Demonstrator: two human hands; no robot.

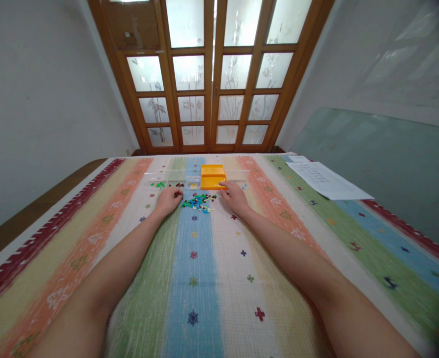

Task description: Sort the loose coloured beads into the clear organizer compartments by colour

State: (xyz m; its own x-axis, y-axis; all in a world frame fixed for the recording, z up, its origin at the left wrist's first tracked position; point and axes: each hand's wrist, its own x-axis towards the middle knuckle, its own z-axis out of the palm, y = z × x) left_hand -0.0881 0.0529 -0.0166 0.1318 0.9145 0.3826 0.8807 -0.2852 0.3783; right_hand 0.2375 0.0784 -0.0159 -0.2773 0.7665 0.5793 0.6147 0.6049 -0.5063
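Note:
A mixed pile of small coloured pieces [199,202], green, blue, dark brown and pale, lies on the striped tablecloth between my hands. At the pile's left edge is my left hand [169,200], its fingers curled together; whatever they pinch is too small to make out. My right hand [235,197] is at the front right corner of an open orange box [212,171], fingers apart and fingertips by its rim. A few pale pieces lie inside that box. Clear lidded trays [158,176] behind my left hand hold green, dark brown and yellow pieces in separate compartments.
A striped, patterned tablecloth [193,268] covers the table. Printed paper sheets [324,179] lie at the right, near a pale green glass-like panel [384,164]. Beyond the far edge stand wooden doors with frosted panes [212,94].

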